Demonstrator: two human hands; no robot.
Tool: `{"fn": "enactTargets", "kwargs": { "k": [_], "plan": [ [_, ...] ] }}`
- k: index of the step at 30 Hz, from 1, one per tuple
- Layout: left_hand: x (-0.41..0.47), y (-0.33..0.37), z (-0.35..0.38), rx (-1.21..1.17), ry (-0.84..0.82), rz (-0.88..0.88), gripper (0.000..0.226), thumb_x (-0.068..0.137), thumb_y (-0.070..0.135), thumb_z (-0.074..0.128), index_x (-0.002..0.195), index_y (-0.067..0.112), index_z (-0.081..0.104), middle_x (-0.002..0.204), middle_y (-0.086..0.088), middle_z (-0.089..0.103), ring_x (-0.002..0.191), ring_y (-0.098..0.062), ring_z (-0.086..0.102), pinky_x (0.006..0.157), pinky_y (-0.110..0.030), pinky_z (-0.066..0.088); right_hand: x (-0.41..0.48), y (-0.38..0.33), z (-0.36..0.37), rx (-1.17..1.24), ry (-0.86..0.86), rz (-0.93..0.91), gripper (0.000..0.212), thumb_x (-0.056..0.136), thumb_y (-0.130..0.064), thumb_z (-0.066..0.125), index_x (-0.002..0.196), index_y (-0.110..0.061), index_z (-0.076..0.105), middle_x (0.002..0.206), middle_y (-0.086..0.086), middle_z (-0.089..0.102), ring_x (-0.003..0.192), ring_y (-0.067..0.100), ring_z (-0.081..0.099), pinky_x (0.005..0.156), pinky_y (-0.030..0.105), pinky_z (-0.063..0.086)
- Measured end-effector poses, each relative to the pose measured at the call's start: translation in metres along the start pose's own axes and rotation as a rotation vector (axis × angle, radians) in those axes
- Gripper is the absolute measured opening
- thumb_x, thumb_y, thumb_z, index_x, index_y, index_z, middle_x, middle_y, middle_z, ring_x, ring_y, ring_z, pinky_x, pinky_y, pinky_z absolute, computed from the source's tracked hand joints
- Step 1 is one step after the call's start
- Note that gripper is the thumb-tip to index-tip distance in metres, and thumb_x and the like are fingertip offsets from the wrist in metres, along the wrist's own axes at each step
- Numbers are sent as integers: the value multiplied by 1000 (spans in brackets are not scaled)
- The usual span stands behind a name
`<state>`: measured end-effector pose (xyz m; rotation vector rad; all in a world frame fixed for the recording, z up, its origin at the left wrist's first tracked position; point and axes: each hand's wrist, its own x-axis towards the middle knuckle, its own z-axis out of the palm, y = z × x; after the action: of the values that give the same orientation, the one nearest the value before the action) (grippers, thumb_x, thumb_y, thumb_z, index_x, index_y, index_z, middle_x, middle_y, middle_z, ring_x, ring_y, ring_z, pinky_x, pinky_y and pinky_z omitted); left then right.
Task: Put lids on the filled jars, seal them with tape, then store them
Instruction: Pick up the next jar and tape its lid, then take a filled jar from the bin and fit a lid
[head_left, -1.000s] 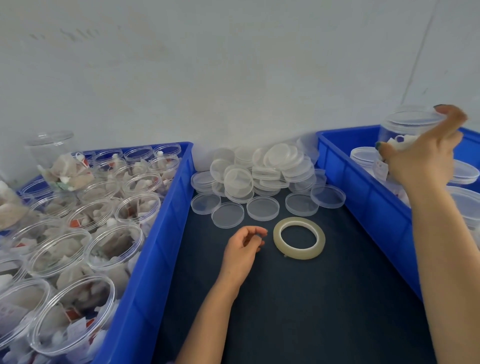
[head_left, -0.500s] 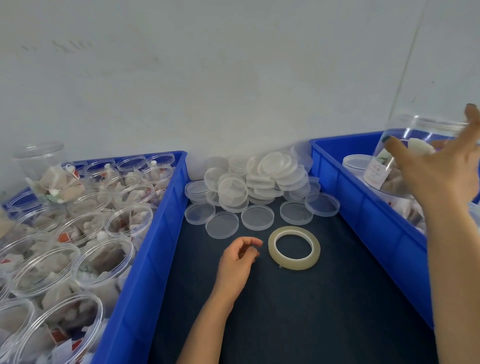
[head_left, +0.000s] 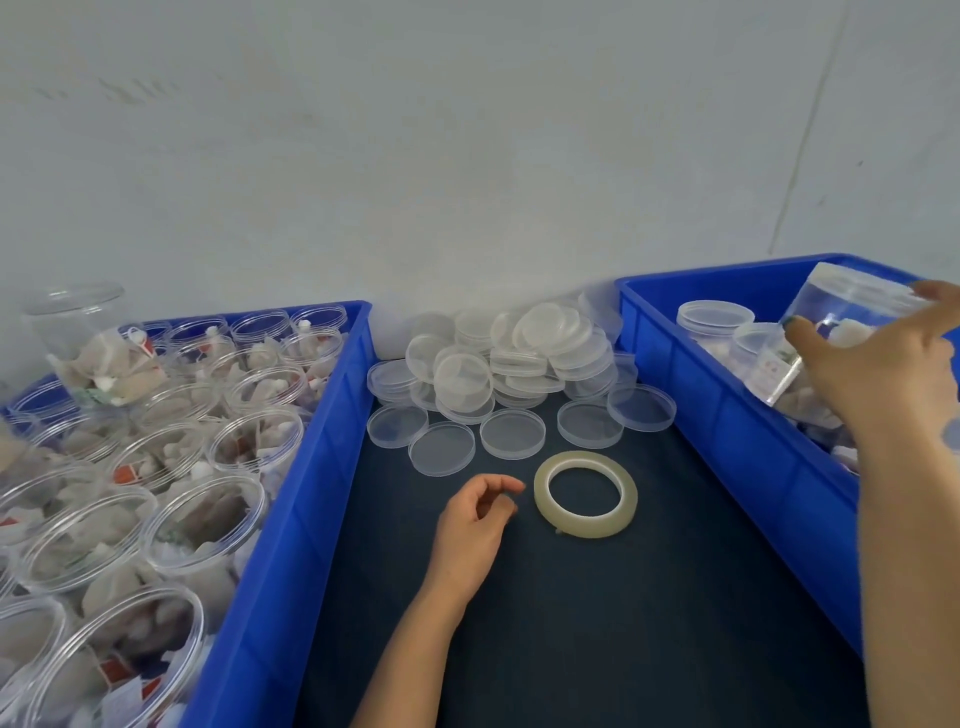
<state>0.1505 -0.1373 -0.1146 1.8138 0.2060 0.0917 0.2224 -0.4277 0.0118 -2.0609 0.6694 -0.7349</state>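
Head view, looking down on a dark mat between two blue bins. At the right edge of the frame, the right hand holds a lidded jar between thumb and spread fingers, over the right bin. The jar is tilted, lid end uppermost and base pointing down into the bin, above other lidded jars lying there. It looks about to be stored, so the coming move is a short drop straight down.

At centre frame, the left hand rests on the mat, fingers loosely curled and holding nothing. The tape lies flat just to its right, not touching. Loose lids are heaped above both, against the wall.

The left bin fills the lower left of the frame, packed with upright open jars. These lie left of the left hand, which is much the nearer hand for the next jar.
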Motion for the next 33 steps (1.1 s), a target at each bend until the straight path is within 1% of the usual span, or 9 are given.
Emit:
{"fn": "enactTargets", "kwargs": {
  "k": [4,10,16,19,23,25,27,30,33],
  "plan": [
    [-1,1,0,12,3,-9,25,101,12,52,102,29,70,104,12,70,102,-6,65,91,-23,52,6,-2,1,-47,-30,-7,87,80,-49,77,144,-13,30,134,23,52,118,45,54,94,62,48],
    [-2,1,-2,4,13,-17,25,100,12,53,100,30,70,103,13,70,99,-4,66,91,-21,53,-8,8,19,-150,-116,-48,86,77,-28,86,137,-10,27,134,27,50,121,49,51,95,57,43],
    [-1,0,-1,92,1,1,27,101,14,52,99,36,67,105,15,68,103,-5,64,88,-20,53,-5,18,32,-332,-282,-18,89,95,-45,64,147,11,18,145,35,30,137,51,27,106,60,33],
    [-9,4,-4,239,20,87,27,100,13,54,101,37,64,108,16,64,101,0,61,82,-11,47,-6,21,36,-410,-266,-60,83,99,-43,57,146,16,21,148,38,27,141,51,22,111,60,27],
    [-42,16,-21,551,153,313,20,98,20,59,111,36,60,114,24,56,108,4,53,90,-17,46,-30,19,43,-706,-130,-387,59,98,-35,55,137,10,45,154,38,25,149,48,10,123,54,8],
    [-64,33,-34,764,284,462,21,93,24,62,113,30,62,114,18,59,110,-2,53,91,-21,47,-65,7,55,-594,-267,-532,42,96,-29,58,133,-7,54,149,24,40,144,39,27,118,52,24],
    [-82,52,-54,925,445,593,21,91,22,62,111,22,66,112,7,64,109,-17,58,93,-34,49,-115,-8,67,-279,-537,-649,35,96,-19,58,131,-16,56,137,9,52,129,25,46,108,39,40],
    [-101,69,-102,1071,667,529,27,90,20,54,114,13,66,113,-8,65,110,-34,57,95,-49,44,-201,-35,84,100,-823,-1052,41,96,-12,57,137,-14,53,144,3,50,141,20,37,116,21,21],
    [-112,66,-144,1168,796,254,30,88,4,65,118,1,66,118,-26,62,112,-50,55,91,-64,44,-265,-65,92,320,-982,-1236,47,96,-9,56,143,-8,49,151,6,47,148,21,28,125,35,15]
  ]
}}
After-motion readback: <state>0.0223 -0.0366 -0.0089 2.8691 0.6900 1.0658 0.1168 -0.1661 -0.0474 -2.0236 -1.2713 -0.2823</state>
